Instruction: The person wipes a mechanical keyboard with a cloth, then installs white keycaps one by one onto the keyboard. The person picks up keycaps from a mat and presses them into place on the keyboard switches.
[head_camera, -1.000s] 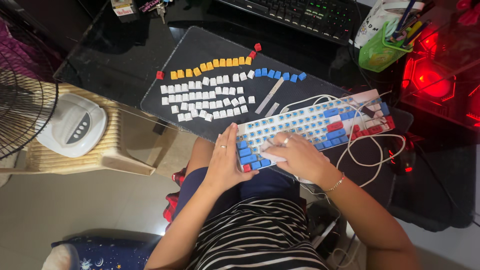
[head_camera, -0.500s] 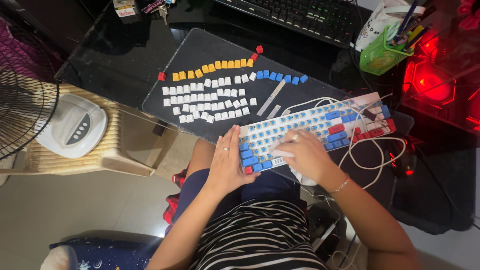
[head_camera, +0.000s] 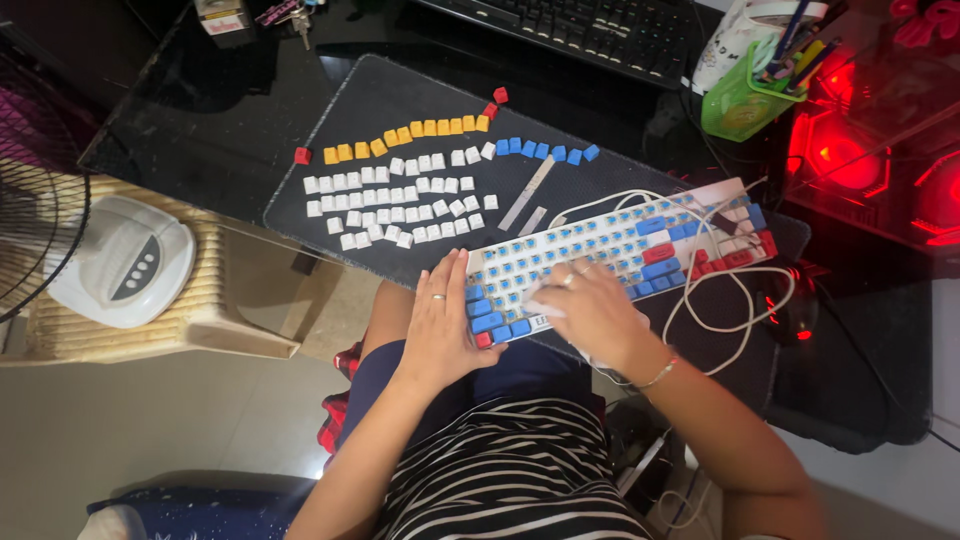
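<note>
My left hand (head_camera: 442, 325) lies flat, fingers spread, steadying the keyboard (head_camera: 610, 255). My right hand (head_camera: 590, 312) pinches a white cloth (head_camera: 540, 310); light strokes between switches seem best.

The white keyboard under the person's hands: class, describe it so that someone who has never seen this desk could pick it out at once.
Start at the dark desk mat, where loose keycaps lie in rows. The white keyboard sits slanted on the mat's near edge, the left hand against its end and the right hand on top. Unlike the black keyboard behind, most of its caps are off, baring blue switches.
</note>
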